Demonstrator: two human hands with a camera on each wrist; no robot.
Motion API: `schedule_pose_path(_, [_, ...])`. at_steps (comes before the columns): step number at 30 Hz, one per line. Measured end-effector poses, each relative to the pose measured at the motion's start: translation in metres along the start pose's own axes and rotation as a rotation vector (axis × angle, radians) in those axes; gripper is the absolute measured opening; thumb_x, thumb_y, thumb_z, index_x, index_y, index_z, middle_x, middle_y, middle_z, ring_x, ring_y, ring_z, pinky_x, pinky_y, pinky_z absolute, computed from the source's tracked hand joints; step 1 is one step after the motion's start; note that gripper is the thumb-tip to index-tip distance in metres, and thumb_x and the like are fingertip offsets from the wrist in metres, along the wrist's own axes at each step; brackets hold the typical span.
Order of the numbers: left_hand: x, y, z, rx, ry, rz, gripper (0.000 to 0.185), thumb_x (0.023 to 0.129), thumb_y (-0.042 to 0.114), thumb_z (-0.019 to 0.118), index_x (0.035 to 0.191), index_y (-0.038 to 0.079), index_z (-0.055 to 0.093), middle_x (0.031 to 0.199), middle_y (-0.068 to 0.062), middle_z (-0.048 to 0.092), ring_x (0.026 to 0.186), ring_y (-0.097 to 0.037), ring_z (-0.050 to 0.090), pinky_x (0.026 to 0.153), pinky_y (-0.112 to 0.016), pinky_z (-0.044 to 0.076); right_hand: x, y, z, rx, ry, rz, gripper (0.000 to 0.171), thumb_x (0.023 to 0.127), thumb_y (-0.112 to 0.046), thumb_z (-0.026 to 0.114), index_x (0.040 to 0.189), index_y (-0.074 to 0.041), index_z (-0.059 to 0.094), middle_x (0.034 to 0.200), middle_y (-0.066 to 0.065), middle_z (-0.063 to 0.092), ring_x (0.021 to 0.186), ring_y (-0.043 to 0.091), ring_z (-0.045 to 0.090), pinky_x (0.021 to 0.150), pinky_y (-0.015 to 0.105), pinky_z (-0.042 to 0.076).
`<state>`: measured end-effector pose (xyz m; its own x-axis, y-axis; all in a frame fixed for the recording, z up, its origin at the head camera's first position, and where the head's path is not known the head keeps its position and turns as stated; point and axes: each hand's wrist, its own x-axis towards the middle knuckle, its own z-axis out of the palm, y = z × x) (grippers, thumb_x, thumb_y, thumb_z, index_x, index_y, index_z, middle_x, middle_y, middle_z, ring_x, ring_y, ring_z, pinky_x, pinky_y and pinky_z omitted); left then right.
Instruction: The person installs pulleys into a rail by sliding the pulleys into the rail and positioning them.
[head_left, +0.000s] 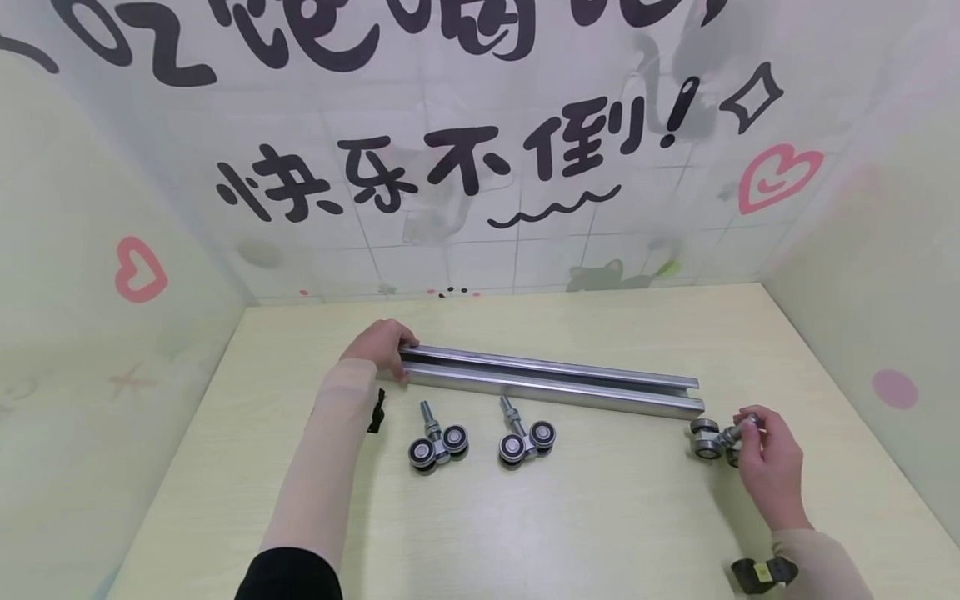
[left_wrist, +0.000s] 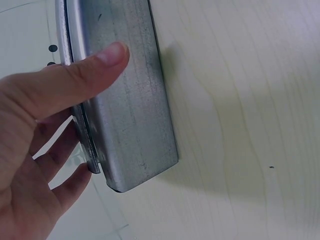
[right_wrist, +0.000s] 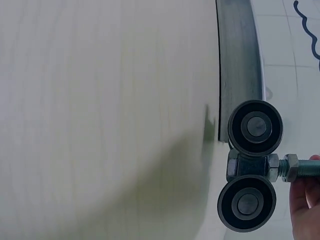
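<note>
head view: a metal rail (head_left: pixel 551 386) lay aslant on the bench (head_left: pixel 600 517), its long slot uppermost. the two hands were well apart. left hand (head_left: pixel 381 346) gripped the rail's left end, thumb on the near side. right hand (head_left: pixel 771 462) pinched the stud of a held trolley (head_left: pixel 723 437), just beside the rail's right end. a left trolley (head_left: pixel 441 452) and a right trolley (head_left: pixel 528 442) lay in front of the rail, studs pointing away.

left wrist view: thumb across the rail's side, fingers bent behind, spread by its width.

right wrist view: fingertips close in on the stud, partly out of frame; two wheels faced the camera. whether trolley touched rail, could not tell.
</note>
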<state>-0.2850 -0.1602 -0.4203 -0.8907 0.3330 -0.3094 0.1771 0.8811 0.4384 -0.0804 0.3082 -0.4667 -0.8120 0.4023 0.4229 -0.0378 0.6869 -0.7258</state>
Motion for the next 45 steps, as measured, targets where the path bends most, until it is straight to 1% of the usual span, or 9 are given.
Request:
schedule_pose_path(5, [0.001,-0.001,0.001,0.004,0.002,-0.002,0.065,0.053,0.002,0.083,0.115,0.005,0.061,0.117,-0.013,0.059,0.105,-0.028,0.053,0.095,-0.043,0.041,0.005,0.001,-0.004,-0.027,-0.006,0.036,0.014,0.087,0.008,0.041,0.097,0.009,0.051,0.086,-0.011,0.048,0.078,-0.014,0.041,0.068,-0.002,0.034])
schedule_pose_path(8, [0.001,-0.001,0.000,0.005,0.003,-0.006,0.065,0.053,0.002,0.083,0.114,0.006,0.062,0.117,-0.013,0.059,0.105,-0.027,0.054,0.095,-0.043,0.041,0.010,0.002,-0.005,-0.021,-0.004,0.063,0.016,0.088,0.007,0.039,0.099,0.009,0.050,0.087,-0.007,0.049,0.079,-0.014,0.040,0.069,-0.002,0.034])
schedule_pose_path(15, [0.002,-0.002,0.001,0.004,0.002,-0.006,0.065,0.053,0.003,0.083,0.115,0.006,0.061,0.117,-0.012,0.059,0.106,-0.028,0.053,0.096,-0.043,0.040,0.019,0.007,-0.004,-0.021,0.037,0.086,0.016,0.089,0.005,0.038,0.099,0.010,0.050,0.087,-0.014,0.045,0.080,-0.015,0.041,0.069,-0.003,0.034])
schedule_pose_path(16, [0.002,-0.002,0.001,0.004,0.003,-0.006,0.065,0.053,0.003,0.083,0.115,0.006,0.061,0.117,-0.012,0.059,0.105,-0.027,0.053,0.096,-0.043,0.041,0.020,0.007,-0.003,-0.031,0.037,0.084,0.016,0.089,0.005,0.038,0.099,0.009,0.050,0.088,-0.013,0.046,0.080,-0.015,0.041,0.069,-0.003,0.033])
schedule_pose_path(18, [0.002,-0.003,0.001,0.004,0.003,-0.008,0.065,0.053,0.003,0.083,0.114,0.006,0.061,0.117,-0.012,0.059,0.105,-0.027,0.054,0.095,-0.043,0.041,0.023,0.008,-0.002,-0.049,0.033,0.087,0.017,0.089,0.004,0.038,0.099,0.009,0.050,0.088,-0.009,0.048,0.080,-0.015,0.040,0.070,-0.003,0.033])
schedule_pose_path(22, [0.002,-0.002,0.000,-0.003,0.002,-0.009,0.065,0.053,0.002,0.082,0.114,0.005,0.061,0.116,-0.013,0.059,0.103,-0.027,0.054,0.094,-0.043,0.042,0.028,0.007,0.000,-0.074,0.014,0.095,0.018,0.090,0.003,0.037,0.101,0.009,0.049,0.094,0.009,0.053,0.080,-0.016,0.037,0.069,-0.002,0.031])
schedule_pose_path(26, [0.003,-0.002,0.000,-0.009,-0.002,-0.008,0.065,0.053,0.002,0.082,0.114,0.005,0.061,0.116,-0.013,0.060,0.103,-0.027,0.054,0.094,-0.043,0.042,0.033,0.007,0.002,-0.078,0.002,0.109,0.018,0.090,0.002,0.037,0.102,0.009,0.049,0.098,0.015,0.054,0.081,-0.016,0.036,0.070,-0.003,0.032])
schedule_pose_path(34, [0.004,-0.002,0.001,-0.013,0.000,-0.005,0.065,0.053,0.002,0.083,0.114,0.005,0.061,0.116,-0.013,0.060,0.104,-0.027,0.054,0.095,-0.043,0.041,0.042,0.008,0.006,-0.088,0.008,0.067,0.019,0.090,0.004,0.038,0.103,0.009,0.051,0.099,0.021,0.056,0.081,-0.016,0.034,0.072,-0.001,0.030])
schedule_pose_path(45, [0.003,-0.001,0.000,-0.001,0.003,-0.004,0.065,0.053,0.002,0.083,0.114,0.005,0.061,0.116,-0.013,0.060,0.104,-0.027,0.054,0.095,-0.043,0.041,0.048,0.011,0.016,-0.085,0.005,0.004,0.017,0.089,0.005,0.040,0.101,0.010,0.052,0.097,0.022,0.057,0.081,-0.018,0.033,0.071,-0.002,0.029])
